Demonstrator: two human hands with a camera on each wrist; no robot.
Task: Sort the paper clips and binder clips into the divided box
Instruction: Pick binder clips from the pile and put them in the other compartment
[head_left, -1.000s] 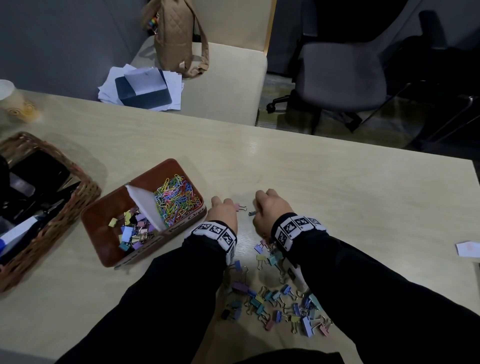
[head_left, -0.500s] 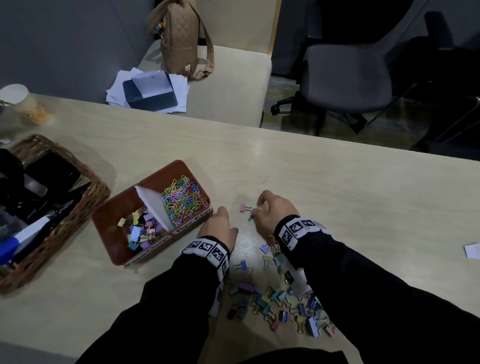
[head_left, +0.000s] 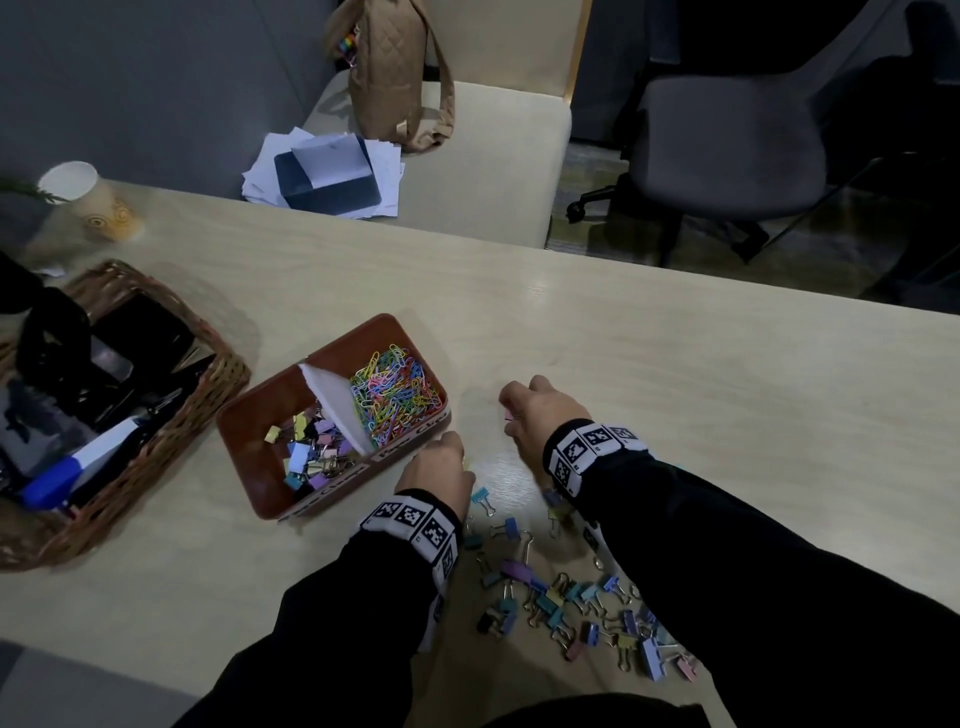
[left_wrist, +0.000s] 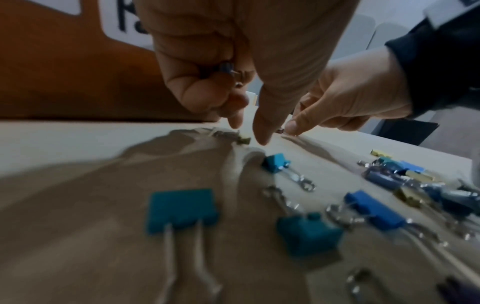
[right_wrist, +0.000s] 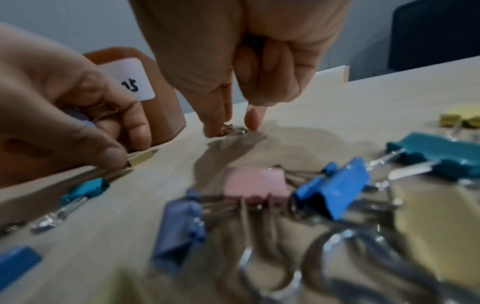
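Over the last second we have drawn our left hand (head_left: 439, 475) back toward us, away from the pink clip (head_left: 508, 414) it lay next to, to a small yellow clip (right_wrist: 140, 159) just off the near right corner of the divided box (head_left: 270, 512). Our right hand (head_left: 537, 418) has stayed out at the far edge of the spread and closed in on the pink clip there. We judge this to mean two pickups are starting at once, so the next drop into the box can carry several clips.

Our left hand is knuckles-up, its thumb and forefinger tips at the yellow clip on the tabletop (head_left: 675, 374), its other fingers curled around clips already gathered. Our right hand is arched, fingertips down, pinching the pink clip, which is not yet lifted.

In the box, paper clips (head_left: 395, 397) fill the far right compartment and binder clips (head_left: 311, 457) lie in the near left one. The loose binder clips (head_left: 566, 597) lie scattered near us, between our forearms.
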